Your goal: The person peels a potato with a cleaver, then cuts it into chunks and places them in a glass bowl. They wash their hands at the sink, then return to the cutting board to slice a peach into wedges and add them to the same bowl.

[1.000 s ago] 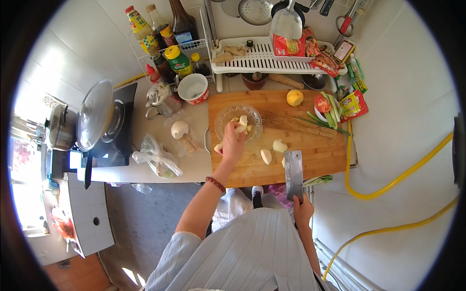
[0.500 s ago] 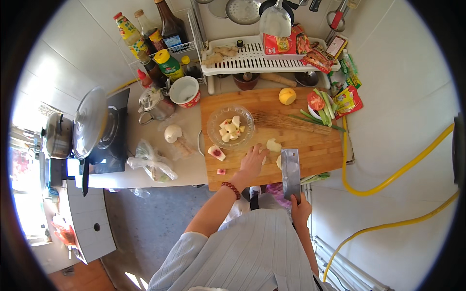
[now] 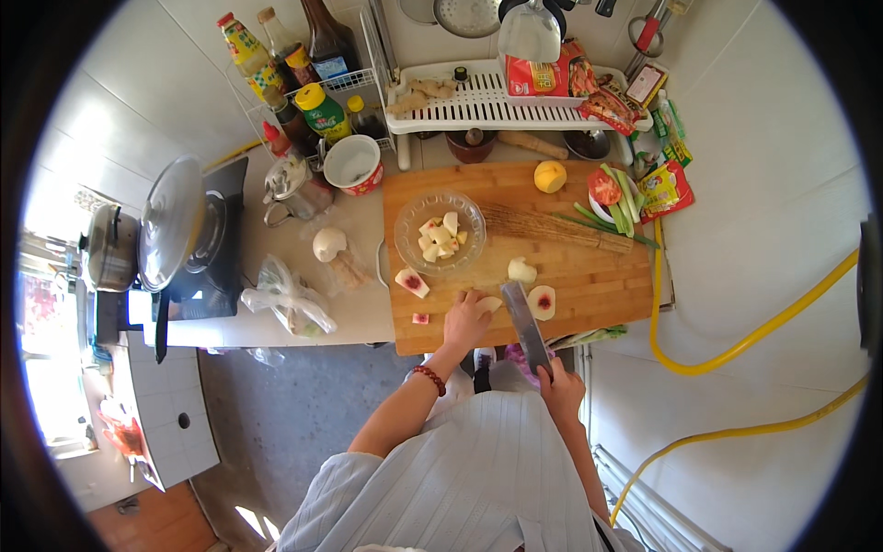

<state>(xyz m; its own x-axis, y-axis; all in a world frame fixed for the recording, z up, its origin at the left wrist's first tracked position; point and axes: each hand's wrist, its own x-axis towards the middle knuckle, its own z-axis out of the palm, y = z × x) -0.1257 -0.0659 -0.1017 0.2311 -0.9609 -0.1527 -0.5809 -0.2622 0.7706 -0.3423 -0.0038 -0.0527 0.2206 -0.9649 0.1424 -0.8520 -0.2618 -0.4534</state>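
Note:
My right hand (image 3: 562,389) grips the handle of a cleaver (image 3: 526,327), its broad blade tilted over the near part of a wooden cutting board (image 3: 589,281). Left of the blade, my left hand (image 3: 467,319) has its fingers curled on a pale peach piece (image 3: 491,303), holding it against the board. Just right of the blade lies a peach chunk with a red pit hollow (image 3: 542,303); a pale peeled chunk (image 3: 521,270) sits behind it. A clear glass bowl (image 3: 402,241) holds several cut peach cubes (image 3: 441,237). Another red-centred piece (image 3: 412,282) and a small scrap (image 3: 420,318) lie nearer the left edge.
Dry stalks (image 3: 552,225), a yellow round fruit (image 3: 550,177) and a bowl with tomato (image 3: 603,188) and green stems occupy the board's back and right. Left stand a white-and-red bowl (image 3: 353,166), a metal pitcher (image 3: 299,189), a plastic bag (image 3: 287,296) and a stove (image 3: 207,267).
The cleaver has swung left and its blade now tilts toward my left hand. My left hand has shifted slightly left and nearer me. The red-centred chunk beside the blade now shows fully.

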